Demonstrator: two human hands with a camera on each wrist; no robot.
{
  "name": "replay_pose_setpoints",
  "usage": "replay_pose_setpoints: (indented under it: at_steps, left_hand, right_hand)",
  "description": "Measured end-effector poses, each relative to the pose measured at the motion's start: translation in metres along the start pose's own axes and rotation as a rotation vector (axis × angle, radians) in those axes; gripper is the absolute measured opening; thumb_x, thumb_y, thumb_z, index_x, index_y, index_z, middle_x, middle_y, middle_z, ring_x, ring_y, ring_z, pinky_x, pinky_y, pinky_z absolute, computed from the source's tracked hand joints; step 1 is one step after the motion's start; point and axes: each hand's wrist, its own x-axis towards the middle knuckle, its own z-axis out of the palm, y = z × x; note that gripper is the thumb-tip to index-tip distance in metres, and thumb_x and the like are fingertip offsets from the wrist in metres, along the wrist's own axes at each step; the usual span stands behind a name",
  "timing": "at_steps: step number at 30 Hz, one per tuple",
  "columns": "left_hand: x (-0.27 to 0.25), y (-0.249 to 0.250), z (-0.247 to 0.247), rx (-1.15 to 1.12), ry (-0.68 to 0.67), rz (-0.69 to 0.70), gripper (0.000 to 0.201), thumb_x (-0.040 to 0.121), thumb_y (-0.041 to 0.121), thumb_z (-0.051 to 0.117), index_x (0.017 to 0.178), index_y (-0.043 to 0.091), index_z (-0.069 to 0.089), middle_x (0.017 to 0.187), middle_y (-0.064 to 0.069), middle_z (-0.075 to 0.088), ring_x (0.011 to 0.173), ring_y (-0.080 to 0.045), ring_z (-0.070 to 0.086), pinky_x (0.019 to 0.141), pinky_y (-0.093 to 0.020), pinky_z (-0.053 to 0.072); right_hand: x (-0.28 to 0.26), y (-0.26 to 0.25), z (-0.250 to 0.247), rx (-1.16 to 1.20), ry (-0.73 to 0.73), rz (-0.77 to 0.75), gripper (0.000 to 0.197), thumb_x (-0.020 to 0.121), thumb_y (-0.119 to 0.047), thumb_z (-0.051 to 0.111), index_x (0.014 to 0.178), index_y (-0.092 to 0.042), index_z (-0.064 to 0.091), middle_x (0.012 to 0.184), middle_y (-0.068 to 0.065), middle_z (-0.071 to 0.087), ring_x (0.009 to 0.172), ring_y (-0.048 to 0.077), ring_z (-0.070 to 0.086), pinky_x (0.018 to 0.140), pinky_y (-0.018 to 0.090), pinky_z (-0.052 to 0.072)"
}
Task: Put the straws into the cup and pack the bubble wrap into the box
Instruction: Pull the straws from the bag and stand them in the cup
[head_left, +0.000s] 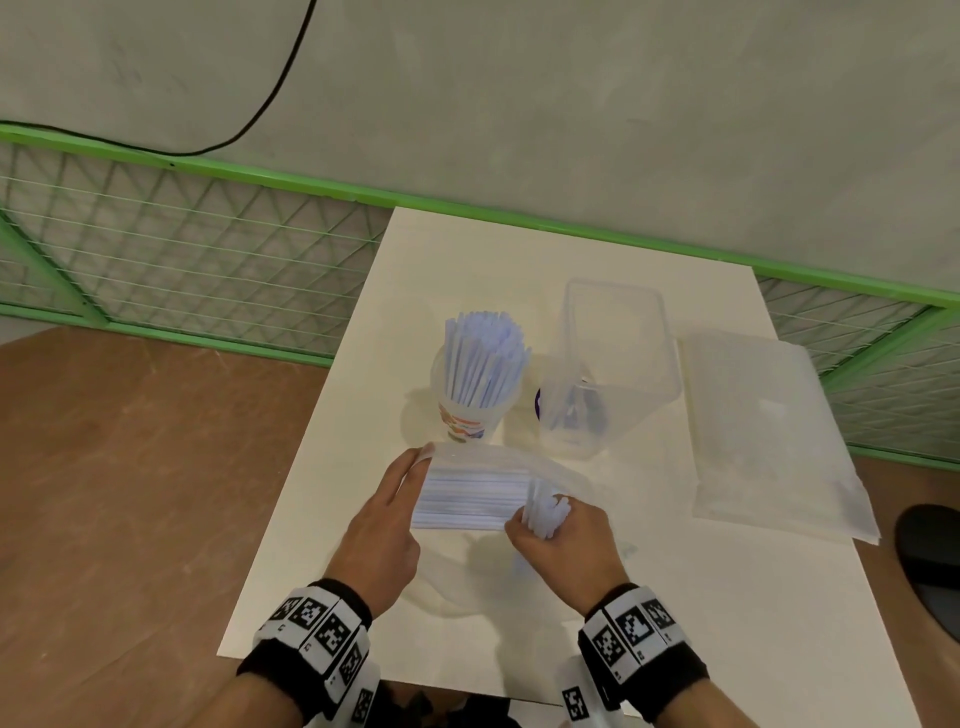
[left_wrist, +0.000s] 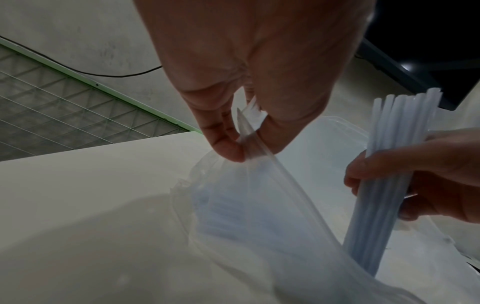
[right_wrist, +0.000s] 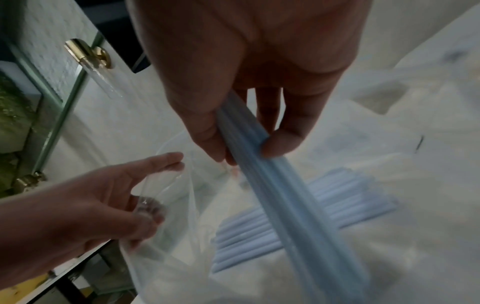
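Observation:
A clear plastic bag (head_left: 483, 467) of pale blue straws (head_left: 467, 501) lies on the white table (head_left: 322, 587) in front of me. My left hand (head_left: 410, 483) pinches the bag's open edge (left_wrist: 249, 142) and holds it up. My right hand (head_left: 540, 525) grips a bundle of straws (head_left: 544, 512) upright, its lower end inside the bag (left_wrist: 374, 236). Behind the bag stands a printed cup (head_left: 467, 415) full of straws (head_left: 485, 353). To its right is a clear box (head_left: 613, 358), and a flat stack of bubble wrap (head_left: 769, 431) lies further right.
A green wire fence (head_left: 208, 260) runs along the table's far edge before a grey wall. A black cable (head_left: 280, 83) hangs down the wall. A dark object (head_left: 930, 556) sits on the floor at the right. Brown floor lies to the left.

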Motion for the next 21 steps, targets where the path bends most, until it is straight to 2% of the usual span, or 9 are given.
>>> replay_pose_setpoints:
  at_steps: [2,3,7,10,12,15,18,21]
  left_hand:
    - [0.000,0.000,0.000,-0.004,-0.001,-0.004,0.099,0.073,-0.014,0.055,0.153,0.033,0.018,0.156,0.016,0.018,0.084,-0.011,0.049,0.071,-0.019,0.045]
    - [0.001,0.000,0.000,-0.004,-0.001,-0.003,0.099,0.073,-0.014,0.055,0.153,0.032,0.019,0.156,0.015,0.018,0.084,-0.010,0.049,0.071,-0.019,0.045]
    - [0.001,0.002,0.001,-0.012,-0.006,-0.001,0.099,0.073,-0.014,0.054,0.153,0.031,0.019,0.156,0.014,0.018,0.087,-0.007,0.046,0.074,-0.015,0.041]
    - [0.001,0.005,0.000,-0.019,-0.001,-0.028,0.098,0.074,-0.014,0.053,0.153,0.032,0.018,0.156,0.016,0.016,0.087,-0.008,0.048,0.074,-0.015,0.041]
    - [0.000,0.005,-0.001,-0.031,-0.004,-0.045,0.098,0.074,-0.014,0.051,0.153,0.033,0.017,0.156,0.018,0.015,0.091,-0.010,0.052,0.075,-0.013,0.040]
    - [-0.002,0.006,-0.001,-0.034,-0.010,-0.055,0.097,0.075,-0.014,0.050,0.153,0.032,0.017,0.157,0.019,0.014,0.088,-0.009,0.053,0.076,-0.015,0.041]
    - [-0.003,0.008,-0.002,-0.033,-0.015,-0.068,0.097,0.074,-0.014,0.049,0.153,0.033,0.017,0.157,0.020,0.013,0.086,-0.012,0.054,0.078,-0.021,0.046]
    - [-0.003,0.009,-0.003,-0.026,-0.017,-0.082,0.096,0.073,-0.013,0.048,0.153,0.033,0.018,0.157,0.021,0.012,0.087,-0.013,0.055,0.080,-0.021,0.046]
  right_hand:
    - [-0.004,-0.004,-0.004,0.063,0.013,-0.010,0.038,0.074,-0.024,0.071,0.049,-0.015,0.045,0.045,-0.010,0.044,0.044,0.005,0.041,0.047,0.019,0.035]
    - [-0.005,-0.005,-0.005,0.101,0.005,-0.004,0.037,0.075,-0.020,0.073,0.048,-0.013,0.048,0.045,-0.009,0.045,0.044,0.004,0.043,0.047,0.018,0.036]
    - [-0.004,-0.015,-0.015,0.191,-0.063,0.029,0.036,0.073,-0.022,0.074,0.056,0.003,0.055,0.050,0.003,0.055,0.046,0.015,0.052,0.051,0.032,0.044]
    - [0.006,-0.050,-0.040,0.239,0.008,-0.061,0.025,0.075,-0.015,0.078,0.061,0.002,0.066,0.057,0.010,0.067,0.047,0.022,0.062,0.048,0.039,0.052]
    - [0.017,-0.084,-0.064,0.304,0.088,-0.134,0.017,0.076,-0.010,0.078,0.064,-0.001,0.069,0.059,0.012,0.069,0.047,0.023,0.064,0.047,0.037,0.054]
    - [0.041,-0.125,-0.091,0.320,0.195,-0.241,0.014,0.078,-0.012,0.078,0.067,-0.008,0.071,0.060,0.009,0.069,0.047,0.020,0.065,0.050,0.031,0.055]
    - [0.069,-0.148,-0.096,0.250,0.241,-0.289,0.014,0.079,-0.020,0.077,0.069,-0.011,0.072,0.064,0.006,0.071,0.050,0.018,0.067,0.058,0.036,0.059]
    - [0.097,-0.155,-0.087,0.156,0.228,-0.286,0.017,0.079,-0.024,0.074,0.072,-0.008,0.071,0.067,0.005,0.072,0.053,0.014,0.068,0.065,0.037,0.060]
